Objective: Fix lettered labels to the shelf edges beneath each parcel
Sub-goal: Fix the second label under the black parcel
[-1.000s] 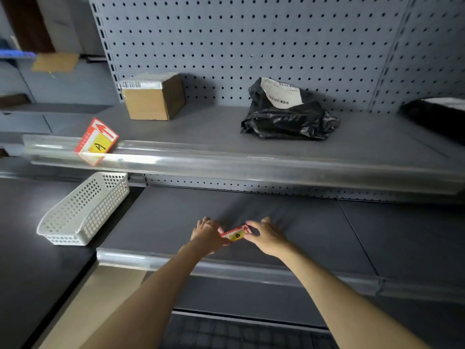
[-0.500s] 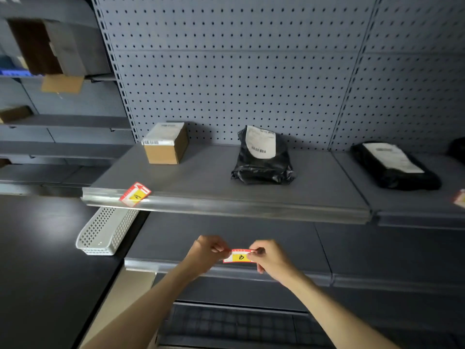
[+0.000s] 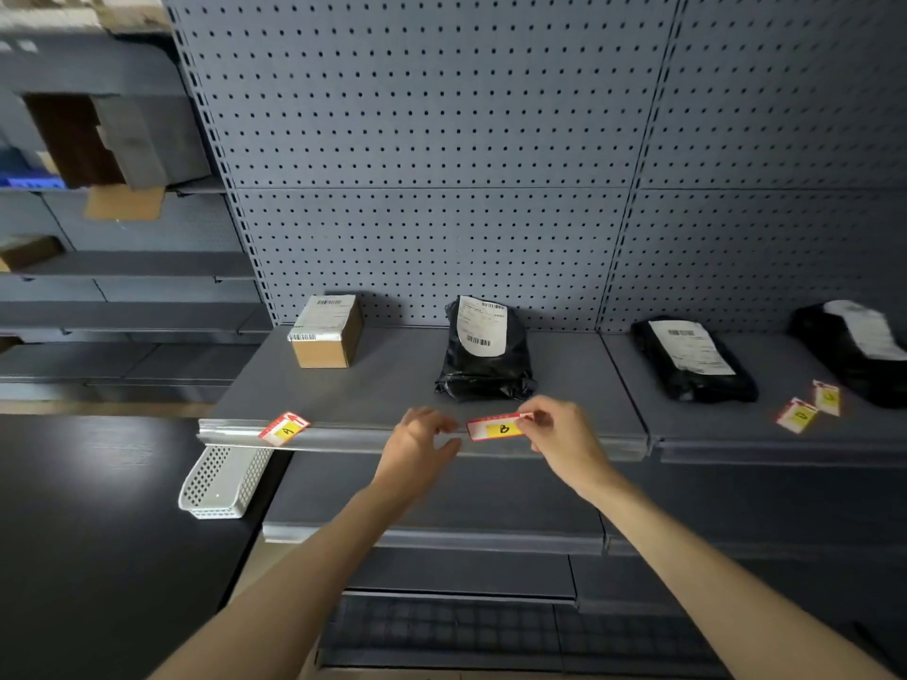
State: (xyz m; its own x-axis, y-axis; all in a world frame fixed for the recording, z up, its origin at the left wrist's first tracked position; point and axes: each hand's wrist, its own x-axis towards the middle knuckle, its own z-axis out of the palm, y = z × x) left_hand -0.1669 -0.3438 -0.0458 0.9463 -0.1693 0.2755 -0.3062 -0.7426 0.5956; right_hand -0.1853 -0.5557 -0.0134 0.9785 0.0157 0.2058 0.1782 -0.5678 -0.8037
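A red and yellow label marked B (image 3: 499,427) is pinched at its left end by my left hand (image 3: 421,441) and at its right end by my right hand (image 3: 564,441). It is held level against the shelf edge (image 3: 343,440), just below the black bag parcel (image 3: 485,350). Label A (image 3: 284,427) sits tilted on the same edge, below and left of the cardboard box parcel (image 3: 327,331). Two more labels (image 3: 810,407) lie on the right shelf, between two black bag parcels (image 3: 693,359).
A white perforated basket (image 3: 223,480) rests on the lower shelf at the left. The grey pegboard wall (image 3: 441,164) rises behind the parcels. An empty lower shelf (image 3: 441,503) lies under my arms. Other shelving with cardboard stands at far left.
Both hands have risen with label B from the lower shelf to the upper shelf edge below the black bag. The view has pulled back and up.
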